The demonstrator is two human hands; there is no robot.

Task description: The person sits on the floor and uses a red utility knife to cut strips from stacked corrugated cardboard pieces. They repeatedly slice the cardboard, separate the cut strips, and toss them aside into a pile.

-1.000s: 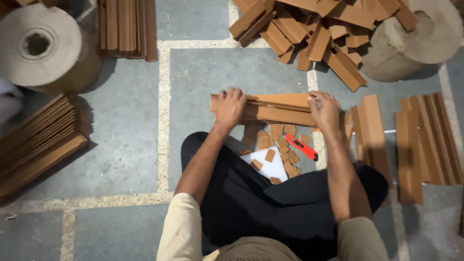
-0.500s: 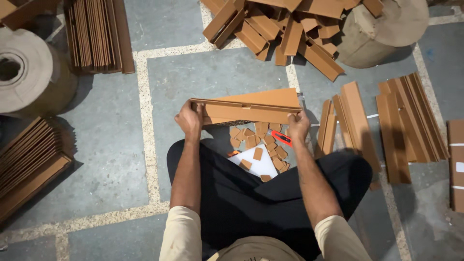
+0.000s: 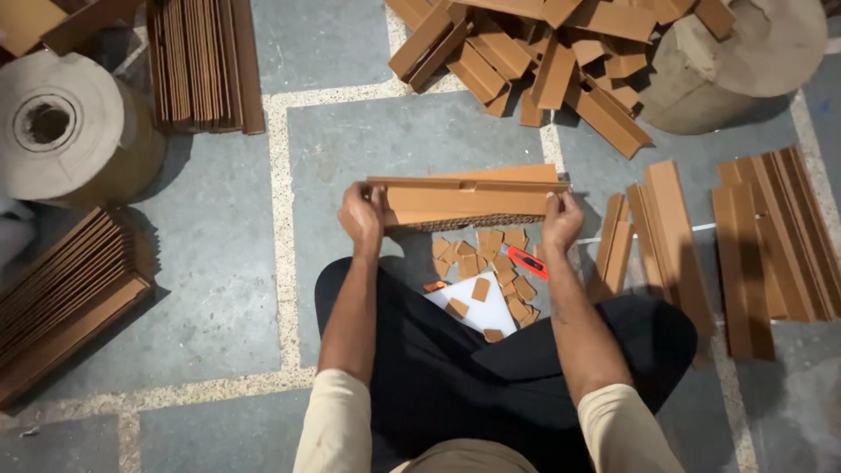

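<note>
Cardboard strip bundle [image 3: 469,200]: left hand [image 3: 361,219], right hand [image 3: 561,221], each grip closed on an end; best kept level, edges flush.

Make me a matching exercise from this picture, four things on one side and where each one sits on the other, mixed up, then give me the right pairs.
Things:
1. bundle of cardboard strips
2. red utility knife
3. paper roll
4. loose heap of cardboard pieces

Places:
A. on the floor at the far left
B. held at its two ends by the left hand and the right hand
C. at the top, beyond the hands
D. among small cardboard offcuts just below the bundle

Pairs: 1-B, 2-D, 3-A, 4-C
</note>
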